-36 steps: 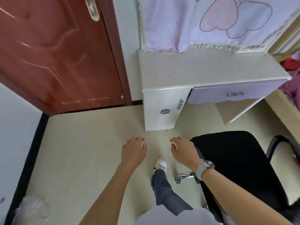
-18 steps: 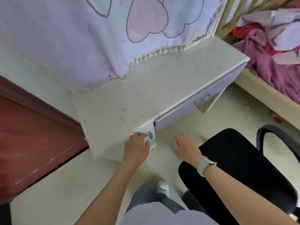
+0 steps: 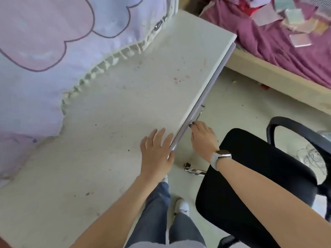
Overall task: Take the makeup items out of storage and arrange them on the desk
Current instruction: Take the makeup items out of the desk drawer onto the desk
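Two hands are down at the front edge of the desk (image 3: 111,111), and that's about all the action. Left hand (image 3: 156,154) lies flat on the white top near the edge, fingers straight and spread, thumb hanging over the lip beside the drawer (image 3: 206,92). It isn't holding anything. Right hand (image 3: 203,137) sits just in front of that lilac drawer front, fingertips up against the lower end of the metal handle (image 3: 200,113). Fingers look a bit bent, but I honestly can't tell whether they're hooked on the handle or just touching it. There's a watch (image 3: 221,156) on that wrist.

Drawer looks closed, only a thin lilac strip showing under the desktop. No makeup items in sight anywhere; whatever's in storage is hidden. Desk top only has little stains and specks.

Other stuff: a lilac cloth (image 3: 53,51) with pink hearts hangs down onto the back of the desk, a black chair (image 3: 259,185) stands just right of the person's legs, and a bed (image 3: 286,51) with purple bedding is off to the upper right.
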`<action>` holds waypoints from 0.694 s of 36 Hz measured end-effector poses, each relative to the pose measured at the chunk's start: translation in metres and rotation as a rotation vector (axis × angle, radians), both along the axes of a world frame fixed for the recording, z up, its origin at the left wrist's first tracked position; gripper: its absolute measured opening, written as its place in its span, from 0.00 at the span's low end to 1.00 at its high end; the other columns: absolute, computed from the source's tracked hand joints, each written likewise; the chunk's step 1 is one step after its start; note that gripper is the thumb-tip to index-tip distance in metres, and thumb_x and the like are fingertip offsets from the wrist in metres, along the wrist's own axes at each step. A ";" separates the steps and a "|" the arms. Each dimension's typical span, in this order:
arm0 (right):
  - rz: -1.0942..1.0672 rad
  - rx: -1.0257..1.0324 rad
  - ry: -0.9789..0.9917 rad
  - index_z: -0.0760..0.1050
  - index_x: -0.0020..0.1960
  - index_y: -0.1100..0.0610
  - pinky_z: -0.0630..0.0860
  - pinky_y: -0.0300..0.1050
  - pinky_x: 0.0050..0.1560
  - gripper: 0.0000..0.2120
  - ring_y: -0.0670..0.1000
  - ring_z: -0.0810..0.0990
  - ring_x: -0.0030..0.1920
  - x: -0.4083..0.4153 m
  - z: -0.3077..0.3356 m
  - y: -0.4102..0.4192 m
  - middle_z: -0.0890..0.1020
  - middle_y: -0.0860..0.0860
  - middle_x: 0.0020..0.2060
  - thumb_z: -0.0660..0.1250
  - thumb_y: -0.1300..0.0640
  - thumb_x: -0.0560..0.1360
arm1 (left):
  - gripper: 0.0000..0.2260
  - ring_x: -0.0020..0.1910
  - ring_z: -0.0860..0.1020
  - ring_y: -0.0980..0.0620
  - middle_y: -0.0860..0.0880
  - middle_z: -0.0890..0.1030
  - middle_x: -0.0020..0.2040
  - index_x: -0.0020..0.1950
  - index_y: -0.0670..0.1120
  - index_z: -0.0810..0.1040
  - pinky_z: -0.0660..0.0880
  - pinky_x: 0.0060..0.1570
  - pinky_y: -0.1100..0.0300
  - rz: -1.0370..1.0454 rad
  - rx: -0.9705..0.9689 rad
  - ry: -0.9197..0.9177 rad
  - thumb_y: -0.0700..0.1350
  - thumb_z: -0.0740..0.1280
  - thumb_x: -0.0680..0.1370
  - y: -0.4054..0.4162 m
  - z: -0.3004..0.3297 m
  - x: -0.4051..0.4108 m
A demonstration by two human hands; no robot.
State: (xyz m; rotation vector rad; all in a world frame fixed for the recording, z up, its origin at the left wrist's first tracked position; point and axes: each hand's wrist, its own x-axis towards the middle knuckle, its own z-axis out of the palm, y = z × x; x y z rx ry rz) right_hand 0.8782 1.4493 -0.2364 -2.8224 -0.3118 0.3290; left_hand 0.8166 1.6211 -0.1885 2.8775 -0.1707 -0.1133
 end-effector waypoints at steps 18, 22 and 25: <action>0.380 -0.230 -0.223 0.82 0.44 0.61 0.78 0.57 0.52 0.11 0.62 0.80 0.54 0.051 -0.043 -0.034 0.83 0.57 0.43 0.78 0.59 0.64 | 0.17 0.66 0.70 0.37 0.41 0.74 0.65 0.58 0.47 0.79 0.63 0.63 0.36 0.028 0.013 -0.110 0.40 0.69 0.70 -0.021 -0.037 0.008; 0.397 -0.200 -0.280 0.80 0.40 0.62 0.78 0.57 0.53 0.10 0.61 0.81 0.46 0.054 -0.044 -0.033 0.81 0.57 0.36 0.78 0.61 0.63 | 0.18 0.66 0.70 0.36 0.40 0.74 0.65 0.58 0.45 0.79 0.63 0.63 0.35 0.067 0.034 -0.110 0.37 0.71 0.68 -0.027 -0.033 0.007; 0.407 -0.178 -0.280 0.80 0.39 0.62 0.79 0.54 0.50 0.10 0.61 0.81 0.43 0.053 -0.043 -0.037 0.80 0.57 0.35 0.78 0.62 0.63 | 0.20 0.67 0.69 0.36 0.40 0.73 0.65 0.58 0.45 0.77 0.64 0.63 0.34 0.082 0.027 -0.100 0.36 0.71 0.68 -0.032 -0.030 0.004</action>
